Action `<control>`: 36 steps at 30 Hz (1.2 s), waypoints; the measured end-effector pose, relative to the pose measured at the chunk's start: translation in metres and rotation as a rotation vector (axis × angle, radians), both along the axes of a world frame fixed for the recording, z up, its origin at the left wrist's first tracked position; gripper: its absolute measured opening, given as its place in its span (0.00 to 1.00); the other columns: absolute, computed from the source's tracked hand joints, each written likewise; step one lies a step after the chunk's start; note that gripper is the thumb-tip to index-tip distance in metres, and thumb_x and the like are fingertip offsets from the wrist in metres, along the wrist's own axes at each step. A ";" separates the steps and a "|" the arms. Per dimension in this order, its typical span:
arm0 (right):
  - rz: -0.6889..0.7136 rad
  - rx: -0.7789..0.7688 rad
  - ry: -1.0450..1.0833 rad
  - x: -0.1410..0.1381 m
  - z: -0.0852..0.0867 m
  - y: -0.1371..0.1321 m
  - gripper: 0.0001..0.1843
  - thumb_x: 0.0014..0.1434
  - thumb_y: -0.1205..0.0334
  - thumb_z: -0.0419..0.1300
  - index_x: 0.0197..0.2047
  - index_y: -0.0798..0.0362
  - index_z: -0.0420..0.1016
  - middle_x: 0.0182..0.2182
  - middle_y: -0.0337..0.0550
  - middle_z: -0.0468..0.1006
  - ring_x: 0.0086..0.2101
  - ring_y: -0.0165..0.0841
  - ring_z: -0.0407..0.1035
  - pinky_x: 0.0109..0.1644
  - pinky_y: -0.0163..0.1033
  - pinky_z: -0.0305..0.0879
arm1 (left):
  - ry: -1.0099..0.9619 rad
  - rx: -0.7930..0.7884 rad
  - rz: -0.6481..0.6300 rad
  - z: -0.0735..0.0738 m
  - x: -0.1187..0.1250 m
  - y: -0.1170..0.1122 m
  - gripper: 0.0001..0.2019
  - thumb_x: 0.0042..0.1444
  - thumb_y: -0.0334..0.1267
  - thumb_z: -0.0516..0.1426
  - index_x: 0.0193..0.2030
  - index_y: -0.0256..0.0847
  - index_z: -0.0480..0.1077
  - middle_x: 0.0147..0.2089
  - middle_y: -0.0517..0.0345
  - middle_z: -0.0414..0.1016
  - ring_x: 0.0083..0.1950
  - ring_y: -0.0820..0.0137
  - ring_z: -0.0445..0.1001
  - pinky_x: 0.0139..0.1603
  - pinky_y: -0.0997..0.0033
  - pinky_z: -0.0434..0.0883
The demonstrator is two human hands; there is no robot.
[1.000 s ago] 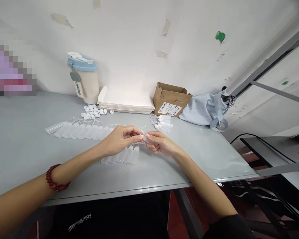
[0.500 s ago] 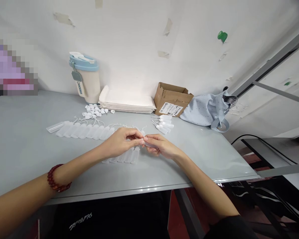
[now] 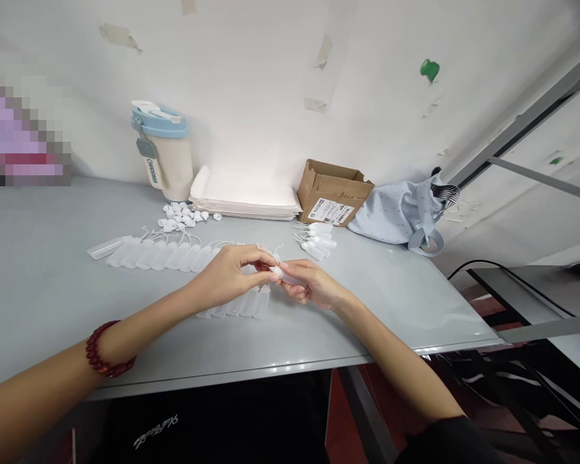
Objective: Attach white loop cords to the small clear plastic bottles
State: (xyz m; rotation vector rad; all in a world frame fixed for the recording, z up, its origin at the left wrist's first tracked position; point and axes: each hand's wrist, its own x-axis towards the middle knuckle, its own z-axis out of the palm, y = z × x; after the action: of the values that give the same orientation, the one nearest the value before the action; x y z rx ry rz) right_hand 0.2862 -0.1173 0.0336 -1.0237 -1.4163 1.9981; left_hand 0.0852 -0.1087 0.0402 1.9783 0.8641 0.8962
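Over the middle of the table my two hands meet fingertip to fingertip. My right hand (image 3: 316,283) is closed around a small translucent plastic tube (image 3: 290,279). At the tube's white end, the thumb and fingers of my left hand (image 3: 232,274) pinch what looks like a white cap (image 3: 278,271), partly covered by the fingertips. Behind my left hand lies a row of flat translucent tubes (image 3: 147,253) with thin white cords at their tops. Another row of tubes (image 3: 239,305) lies below the hands, partly hidden by them. A small bunch of white-capped tubes (image 3: 319,241) is to the right.
A pile of white caps (image 3: 178,216) lies before a cream tumbler (image 3: 174,161) with a blue lid. Along the wall stand a stack of white paper trays or envelopes (image 3: 246,201), an open cardboard box (image 3: 336,193) and a light blue cloth bag (image 3: 391,212). The grey table (image 3: 367,335) ends near my body.
My left fingertips have shifted slightly, and more of the white end of the tube now shows between the hands. The view has moved a little; the things on the table stay put.
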 end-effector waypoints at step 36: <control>-0.003 0.175 -0.102 -0.004 0.000 -0.002 0.25 0.61 0.39 0.50 0.29 0.54 0.63 0.16 0.27 0.45 0.18 0.21 0.37 0.21 0.31 0.36 | 0.190 -0.031 -0.068 0.005 -0.003 -0.003 0.13 0.60 0.46 0.54 0.39 0.41 0.76 0.32 0.60 0.77 0.33 0.71 0.71 0.31 0.73 0.64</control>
State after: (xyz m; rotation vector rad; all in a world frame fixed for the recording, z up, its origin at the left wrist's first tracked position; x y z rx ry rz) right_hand 0.2824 -0.1193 0.0337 -1.0613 -1.6110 1.8048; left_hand 0.0825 -0.1114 0.0454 2.0768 0.9053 0.6606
